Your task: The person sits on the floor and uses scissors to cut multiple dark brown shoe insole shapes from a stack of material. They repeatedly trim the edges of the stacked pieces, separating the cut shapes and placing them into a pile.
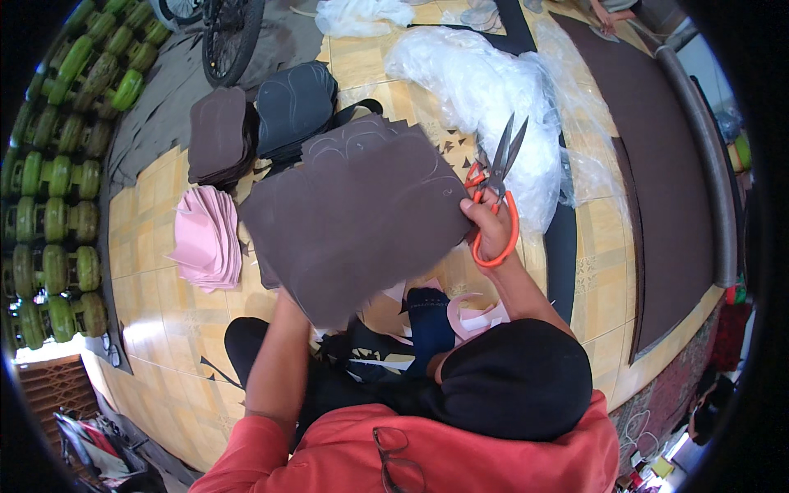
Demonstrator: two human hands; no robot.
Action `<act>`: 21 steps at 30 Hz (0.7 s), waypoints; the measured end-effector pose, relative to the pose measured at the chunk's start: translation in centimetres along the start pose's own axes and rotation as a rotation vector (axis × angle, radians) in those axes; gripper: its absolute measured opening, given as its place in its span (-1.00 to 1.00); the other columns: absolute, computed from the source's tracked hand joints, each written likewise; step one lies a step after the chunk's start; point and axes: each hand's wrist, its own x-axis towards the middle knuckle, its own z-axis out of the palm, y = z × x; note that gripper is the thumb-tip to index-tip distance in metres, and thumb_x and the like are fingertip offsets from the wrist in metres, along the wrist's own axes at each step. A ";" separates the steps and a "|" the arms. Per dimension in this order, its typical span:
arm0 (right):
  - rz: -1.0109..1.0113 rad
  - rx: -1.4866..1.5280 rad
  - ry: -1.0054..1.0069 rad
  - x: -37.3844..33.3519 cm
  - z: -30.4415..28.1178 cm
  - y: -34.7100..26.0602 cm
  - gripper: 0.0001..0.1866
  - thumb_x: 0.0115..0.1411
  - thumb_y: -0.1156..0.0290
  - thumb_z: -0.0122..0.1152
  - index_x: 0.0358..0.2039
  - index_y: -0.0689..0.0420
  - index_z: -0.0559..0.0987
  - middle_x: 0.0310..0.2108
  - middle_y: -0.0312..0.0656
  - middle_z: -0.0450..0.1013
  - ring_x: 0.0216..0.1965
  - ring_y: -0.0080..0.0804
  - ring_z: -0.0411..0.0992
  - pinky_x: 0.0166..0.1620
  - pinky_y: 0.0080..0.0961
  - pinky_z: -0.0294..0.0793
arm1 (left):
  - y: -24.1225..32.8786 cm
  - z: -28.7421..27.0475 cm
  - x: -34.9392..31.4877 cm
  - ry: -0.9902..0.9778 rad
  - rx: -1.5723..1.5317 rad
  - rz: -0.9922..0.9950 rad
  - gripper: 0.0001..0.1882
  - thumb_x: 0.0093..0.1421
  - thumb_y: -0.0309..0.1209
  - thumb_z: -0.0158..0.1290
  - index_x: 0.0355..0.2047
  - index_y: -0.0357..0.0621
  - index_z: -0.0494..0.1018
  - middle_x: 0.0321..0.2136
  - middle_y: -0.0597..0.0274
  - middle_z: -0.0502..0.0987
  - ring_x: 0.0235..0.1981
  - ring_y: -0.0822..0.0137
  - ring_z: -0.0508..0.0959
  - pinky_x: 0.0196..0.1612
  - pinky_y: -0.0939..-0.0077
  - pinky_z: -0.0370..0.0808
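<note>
A large dark brown sheet [362, 218] with curved chalk outlines and a stepped far edge is held up over my lap. My right hand [493, 230] is closed on scissors [503, 164] with orange handles, their blades apart and pointing away from me. Its thumb also presses on the sheet's right corner. My left hand [293, 306] goes beneath the sheet's near left edge; its fingers are hidden there. Beyond the sheet stand a stack of cut brown pieces [220, 131] and a stack of black pieces [294, 107]. Pink pieces [205, 238] lie piled to the left.
Crumpled clear plastic [485, 107] lies at the far right of the sheet. A long brown roll of material [674, 189] is spread on the right, where another person's hand [606, 18] rests. Green gas cylinders [56, 197] are stacked left; a bicycle wheel [230, 41] stands behind.
</note>
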 end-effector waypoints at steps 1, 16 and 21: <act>-0.005 0.067 0.024 -0.3 0.2 0.2 -0.84 0.14 0.46 0.09 -0.28 0.24 0.40 -0.42 -0.28 0.40 -0.41 -0.54 0.40 -0.31 -0.58 0.43 | -0.7 1.8 0.7 0.035 0.078 0.063 -0.33 0.29 -0.17 0.00 0.27 -0.26 0.09 0.13 0.02 0.33 0.16 0.24 0.37 0.18 0.33 0.36; -0.299 -0.828 0.086 -0.7 0.0 2.8 -0.49 0.35 0.00 -0.10 -0.17 0.31 0.37 -0.52 -0.24 0.32 -0.52 -0.53 0.33 -0.41 -0.54 0.39 | 3.2 8.3 4.4 0.479 -0.411 0.282 -0.52 0.24 -0.63 -0.03 0.13 -0.09 0.14 0.03 0.06 0.35 0.05 0.19 0.45 0.05 0.23 0.55; -0.227 -0.892 0.046 -0.6 0.1 2.4 -0.53 0.34 -0.01 -0.10 -0.17 0.22 0.37 -0.53 -0.25 0.32 -0.54 -0.52 0.31 -0.44 -0.53 0.35 | 2.4 8.1 4.4 0.491 -0.406 0.265 -0.51 0.23 -0.64 -0.04 0.14 -0.11 0.14 0.03 0.05 0.35 0.05 0.18 0.45 0.05 0.22 0.55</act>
